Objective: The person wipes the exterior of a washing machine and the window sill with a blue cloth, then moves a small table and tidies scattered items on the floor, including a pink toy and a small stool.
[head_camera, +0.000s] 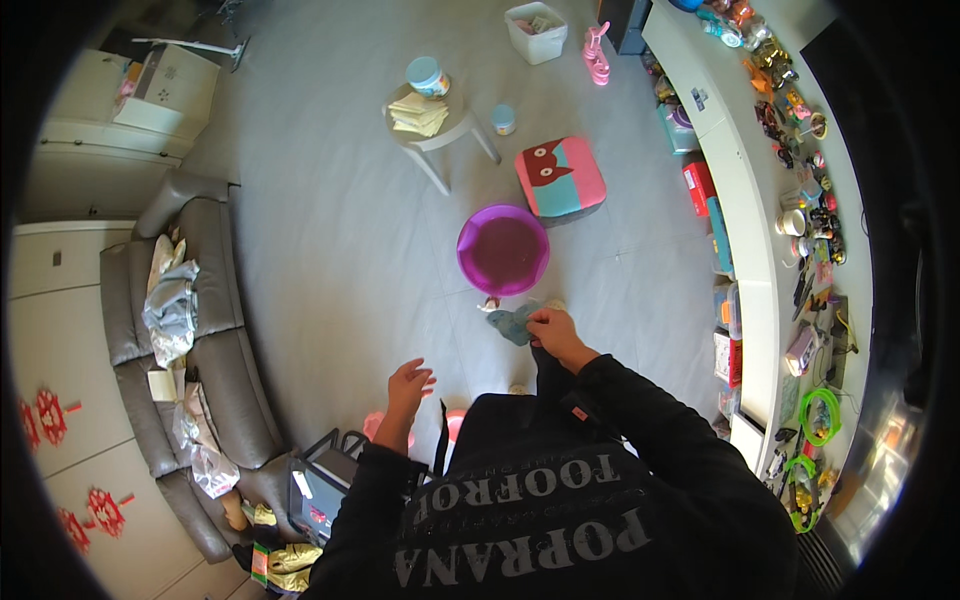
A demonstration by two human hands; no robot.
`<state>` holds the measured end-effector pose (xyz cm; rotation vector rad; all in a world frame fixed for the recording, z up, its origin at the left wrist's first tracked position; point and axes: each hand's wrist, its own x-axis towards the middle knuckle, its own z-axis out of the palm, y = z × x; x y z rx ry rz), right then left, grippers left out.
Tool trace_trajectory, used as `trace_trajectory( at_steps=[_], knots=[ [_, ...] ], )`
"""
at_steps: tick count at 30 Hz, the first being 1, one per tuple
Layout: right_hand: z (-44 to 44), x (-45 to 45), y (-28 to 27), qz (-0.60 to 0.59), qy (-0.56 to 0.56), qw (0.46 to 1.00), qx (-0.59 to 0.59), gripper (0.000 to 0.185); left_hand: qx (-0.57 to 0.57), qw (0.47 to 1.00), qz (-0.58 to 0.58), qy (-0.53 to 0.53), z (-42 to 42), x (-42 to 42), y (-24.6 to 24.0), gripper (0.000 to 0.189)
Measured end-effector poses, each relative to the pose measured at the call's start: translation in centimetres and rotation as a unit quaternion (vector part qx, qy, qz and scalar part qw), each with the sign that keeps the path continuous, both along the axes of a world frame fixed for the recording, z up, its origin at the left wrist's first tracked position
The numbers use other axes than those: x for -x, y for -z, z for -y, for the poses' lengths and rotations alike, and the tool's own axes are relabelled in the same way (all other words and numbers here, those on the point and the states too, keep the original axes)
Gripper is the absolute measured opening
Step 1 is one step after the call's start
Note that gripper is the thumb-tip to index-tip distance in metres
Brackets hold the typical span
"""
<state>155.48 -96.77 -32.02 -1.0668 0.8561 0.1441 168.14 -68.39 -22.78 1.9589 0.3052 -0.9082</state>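
Note:
My right hand [556, 339] pinches a grey-green cloth [513, 324], which hangs off to the left of the fingers. My left hand [409, 390] is at the lower middle, fingers apart, holding nothing. Just beyond the cloth, a round purple basin [503, 291] stands on the floor with dark contents. A square padded stool [587, 169] with a pink, blue and red cat pattern is beside the basin. Farther off, a grey stool [444, 139] bears folded pale yellow cloths [418, 114] and a tub with a blue lid [427, 75].
A smaller blue-lidded jar [503, 120], a white bin [536, 43] and a pink rack [597, 56] stand on the floor. A long white cabinet [731, 180] laden with small items lines the right. A grey sofa [217, 262] with clothes lies left, near a black cart [319, 487].

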Motion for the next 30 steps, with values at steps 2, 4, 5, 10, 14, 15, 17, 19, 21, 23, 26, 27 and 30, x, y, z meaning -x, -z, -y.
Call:
trace_trajectory(
  at_steps=[2, 4, 5, 10, 14, 15, 17, 19, 21, 23, 26, 27, 30],
  knots=[
    [0.9, -2.0, 0.8, 0.007, -0.036, 0.999, 0.039, 0.016, -0.016, 1.0, -0.019, -0.018, 0.2, -1.0, 0.0, 0.045],
    [1.7, -4.1, 1.6, 0.034, -0.036, 0.995, 0.091, 0.017, -0.029, 0.999, -0.031, -0.024, 1.2, -2.0, 0.7, 0.045],
    [1.8, -5.1, 2.0, 0.016, -0.021, 0.997, 0.074, 0.018, -0.046, 0.998, -0.03, -0.018, 1.4, -2.4, 0.9, 0.045],
    [2.1, -10.3, 5.1, 0.028, 0.043, 0.998, 0.02, 0.021, -0.031, 0.995, -0.088, 0.023, 2.0, -5.9, 1.4, 0.046],
    [2.7, -12.3, 6.8, -0.002, -0.02, 0.97, 0.242, 0.017, -0.037, 0.993, -0.096, 0.065, 1.8, -11.8, 2.0, 0.046],
    [2.7, -12.4, 6.7, 0.039, -0.019, 0.919, 0.393, 0.015, -0.025, 0.991, -0.104, 0.079, 1.8, -13.5, 2.4, 0.046],
    [2.3, -12.1, 5.6, 0.05, -0.013, 0.965, 0.256, 0.02, -0.029, 0.987, -0.115, 0.111, 0.9, -17.6, 2.6, 0.047],
    [1.2, -11.6, 3.7, -0.089, 0.102, 0.991, -0.02, 0.036, -0.012, 0.985, -0.126, 0.117, -0.8, -22.0, 3.1, 0.049],
    [-0.3, -11.6, 1.3, -0.111, 0.154, 0.982, -0.012, 0.039, -0.038, 0.985, -0.088, 0.142, -2.4, -26.6, 3.0, 0.047],
    [-2.3, -12.3, -0.8, -0.163, 0.179, 0.969, -0.051, 0.037, -0.039, 0.989, -0.069, 0.122, -4.7, -31.5, 2.4, 0.047],
    [-5.0, -13.0, -3.6, -0.179, 0.185, 0.964, -0.067, 0.034, -0.093, 0.991, -0.044, 0.082, -8.4, -36.2, 1.1, 0.046],
    [-6.0, -13.2, -4.1, -0.187, 0.183, 0.963, -0.062, 0.033, -0.106, 0.991, -0.047, 0.062, -9.5, -37.0, 0.8, 0.046],
    [-8.4, -13.0, -4.4, -0.192, 0.16, 0.966, -0.065, 0.032, -0.146, 0.987, -0.062, 0.04, -12.4, -37.4, 0.3, 0.046]
  ],
)
